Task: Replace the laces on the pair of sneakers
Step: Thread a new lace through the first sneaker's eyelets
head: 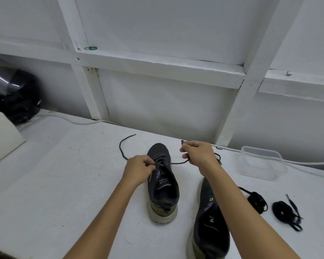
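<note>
A dark grey sneaker (163, 186) stands upright mid-table, toe pointing away from me. My left hand (138, 170) pinches its lace at the eyelets on the left side. My right hand (197, 152) holds the other end of the same dark lace (180, 162), pulled out to the right with its tip above my fingers. The lace's free left end (123, 146) curls across the table. The second sneaker (209, 221) lies on its side at lower right, partly under my right forearm. Two bundled black laces (257, 201) (286, 212) lie to its right.
A clear plastic container (260, 163) sits at right near the wall. A white cable (73, 121) runs along the back of the table. A black bag (13, 94) and a white object (2, 135) occupy the far left. White panelled wall behind.
</note>
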Demonstrator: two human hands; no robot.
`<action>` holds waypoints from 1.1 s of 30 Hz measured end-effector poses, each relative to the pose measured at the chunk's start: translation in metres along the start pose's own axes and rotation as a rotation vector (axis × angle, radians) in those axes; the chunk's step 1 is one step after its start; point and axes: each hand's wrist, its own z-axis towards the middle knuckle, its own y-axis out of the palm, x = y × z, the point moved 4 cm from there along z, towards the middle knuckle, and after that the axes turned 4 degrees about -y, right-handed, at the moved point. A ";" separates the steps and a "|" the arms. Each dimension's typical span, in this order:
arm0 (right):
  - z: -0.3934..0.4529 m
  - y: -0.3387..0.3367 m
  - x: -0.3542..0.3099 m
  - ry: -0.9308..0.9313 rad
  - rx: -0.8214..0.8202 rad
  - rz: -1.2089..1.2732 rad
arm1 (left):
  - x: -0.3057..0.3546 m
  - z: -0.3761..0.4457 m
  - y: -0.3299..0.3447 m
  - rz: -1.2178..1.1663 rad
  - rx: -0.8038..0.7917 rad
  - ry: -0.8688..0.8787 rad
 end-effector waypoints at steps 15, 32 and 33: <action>-0.017 0.037 -0.014 -0.164 -0.451 -0.190 | 0.050 0.008 -0.032 -0.424 -0.057 0.358; -0.020 0.032 -0.025 -0.085 -0.405 0.095 | 0.016 0.001 -0.025 -0.473 -0.192 0.313; -0.021 0.032 -0.025 -0.085 -0.408 0.099 | 0.017 0.001 -0.025 -0.470 -0.202 0.312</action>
